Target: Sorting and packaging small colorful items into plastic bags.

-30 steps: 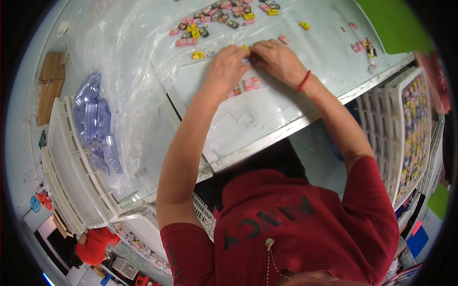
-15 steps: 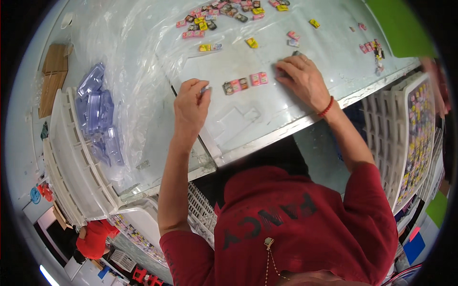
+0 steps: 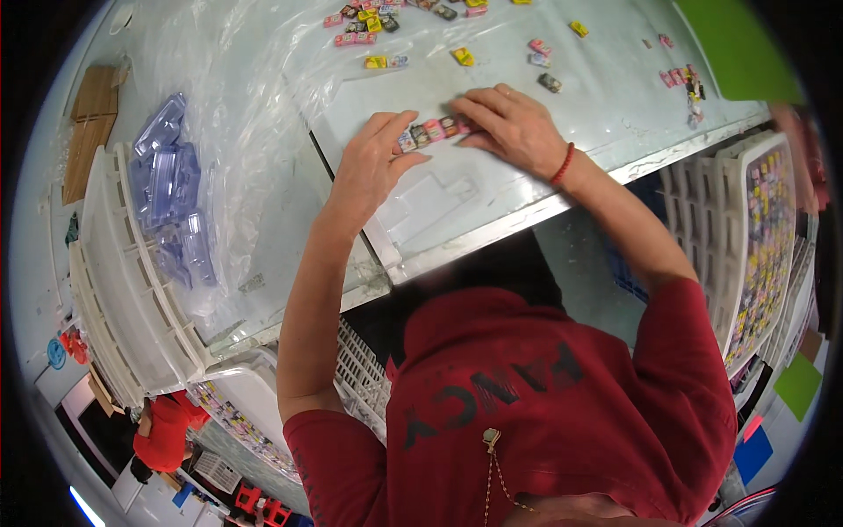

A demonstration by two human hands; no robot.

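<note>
A short row of small pink, dark and pale pieces was laid on the table in front of the person, with a hand set at each end. Its left end was bracketed by the left hand, thumb and forefinger parted around it; whether it was being squeezed could not be told. The right end was partly covered by the bent fingers of the right hand, and a grip there could be neither confirmed nor ruled out. It was judged that the row was best kept straight by light, equal pressure from both ends, since the line could have been buckled by too hard a push. On the near side of the row, a faint clear outlined shape was seen. On the far side, a dark piece, a yellow piece and a mixed pile were spread. Farther left, bluish clear plastic shells were heaped beside a white tray; no contents could be made out in the shells. On the right, white trays were stacked, the outermost face being densely filled with multicoloured pieces.
</note>
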